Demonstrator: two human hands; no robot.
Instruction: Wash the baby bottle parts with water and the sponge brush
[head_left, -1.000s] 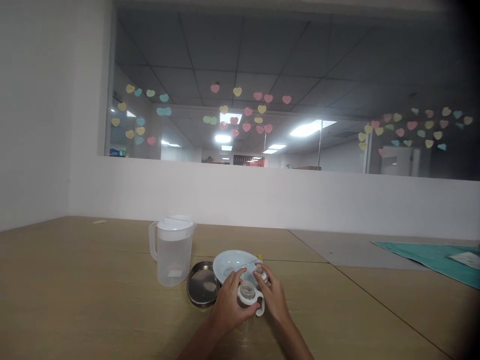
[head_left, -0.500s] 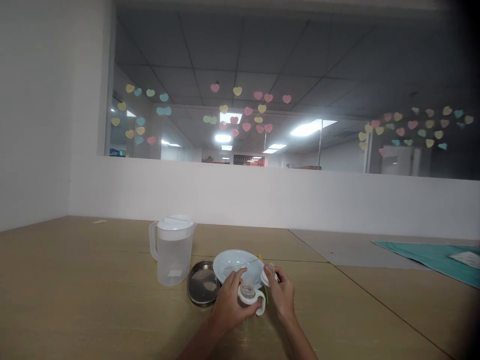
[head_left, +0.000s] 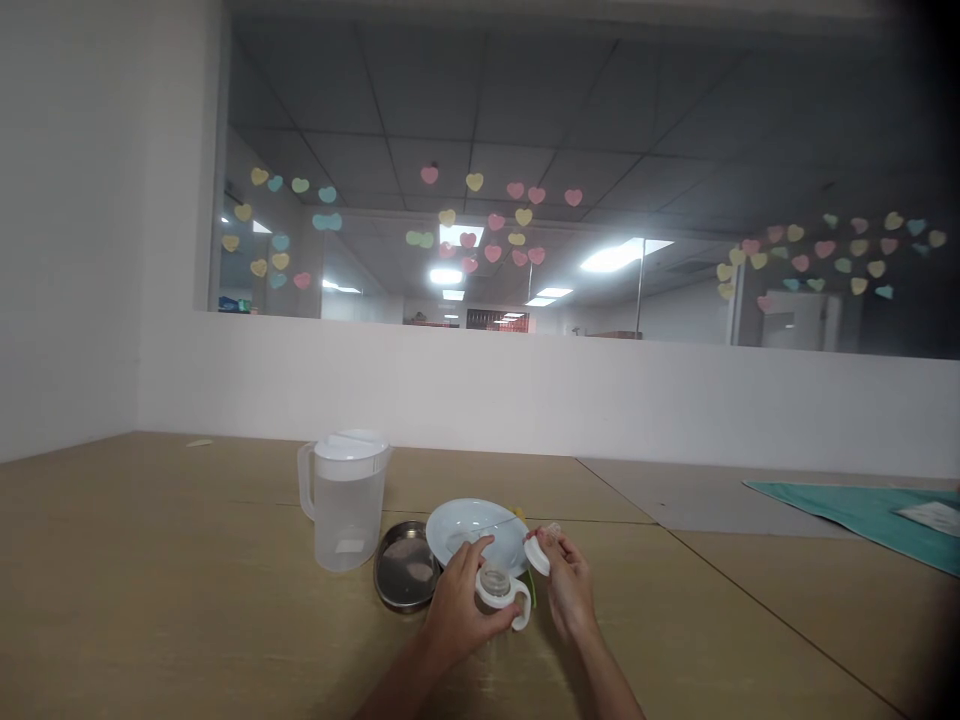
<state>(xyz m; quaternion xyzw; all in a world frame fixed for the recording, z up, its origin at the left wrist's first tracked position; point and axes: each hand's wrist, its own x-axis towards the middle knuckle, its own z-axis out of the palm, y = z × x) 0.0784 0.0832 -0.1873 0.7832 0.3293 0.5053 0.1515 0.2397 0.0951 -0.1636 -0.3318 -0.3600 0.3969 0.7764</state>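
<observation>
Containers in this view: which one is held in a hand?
The small bottle with the white handle, in the left hand. No hand holds the pitcher, the metal dish or the bowl.

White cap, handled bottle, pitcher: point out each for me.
White cap (head_left: 536,556): head view, on its white rim.
Handled bottle (head_left: 495,600): head view, on its white collar.
Pitcher (head_left: 347,510): head view, on its translucent body.

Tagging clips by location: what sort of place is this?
Probably an office or similar indoor workspace: a wide rectangular glass window dotted with pastel heart-shaped stickers, bright rectangular white ceiling lights showing in it, and a broad tan wood-look table below.
</observation>
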